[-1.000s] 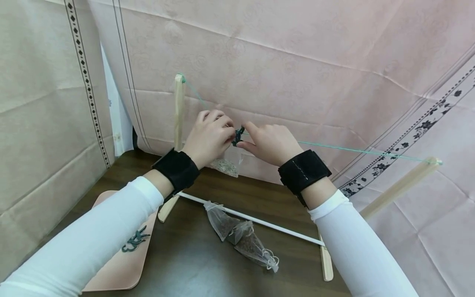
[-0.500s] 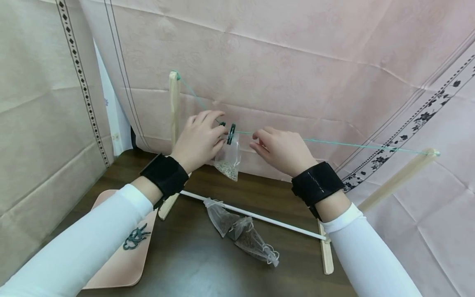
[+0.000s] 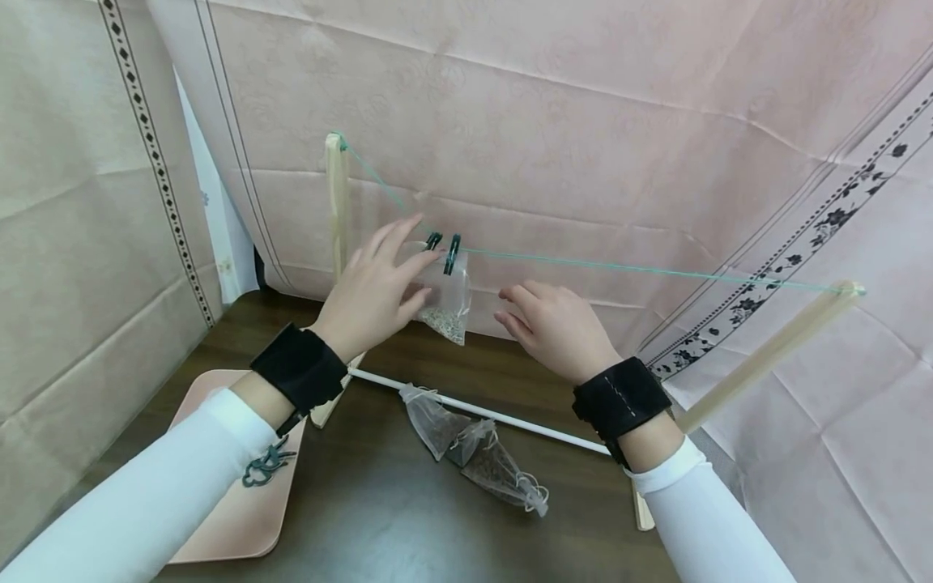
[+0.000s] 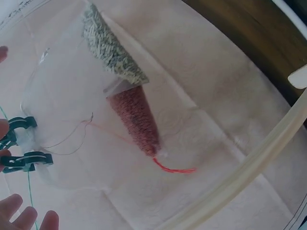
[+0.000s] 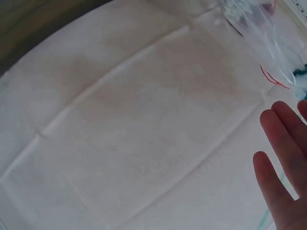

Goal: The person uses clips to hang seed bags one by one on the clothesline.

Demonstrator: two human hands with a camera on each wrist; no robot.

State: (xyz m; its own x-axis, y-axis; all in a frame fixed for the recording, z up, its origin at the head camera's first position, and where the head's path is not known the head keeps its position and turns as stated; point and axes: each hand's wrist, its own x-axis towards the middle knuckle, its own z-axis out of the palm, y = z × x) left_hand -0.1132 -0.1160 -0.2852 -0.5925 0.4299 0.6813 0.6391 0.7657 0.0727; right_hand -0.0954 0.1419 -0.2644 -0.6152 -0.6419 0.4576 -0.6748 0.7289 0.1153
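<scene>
A clear plastic bag [image 3: 446, 312] with pale grains at its bottom hangs from a green string [image 3: 619, 267], held by two dark green clips [image 3: 452, 253]. In the left wrist view the clips [image 4: 29, 160] sit side by side at the bag's top. Beside the pale grains [image 4: 112, 48] shows a small red-brown packet [image 4: 136, 120] with a red cord. My left hand [image 3: 375, 283] is at the bag's left, fingers spread, fingertips close to the clips. My right hand [image 3: 557, 332] hovers to the right of the bag, below the string, fingers loosely bent and holding nothing.
Wooden posts [image 3: 338, 202] carry the string at both ends, with a white rod [image 3: 525, 425] low between them. Sheer drawstring bags [image 3: 496, 474] lie on the dark table [image 3: 379, 518]. A pink tray [image 3: 255, 526] at left holds more green clips [image 3: 268, 463].
Both hands have come away from the clip at the bag's top, the left moving left and down, the right moving right and down. The bag and both clips now show on the string.
</scene>
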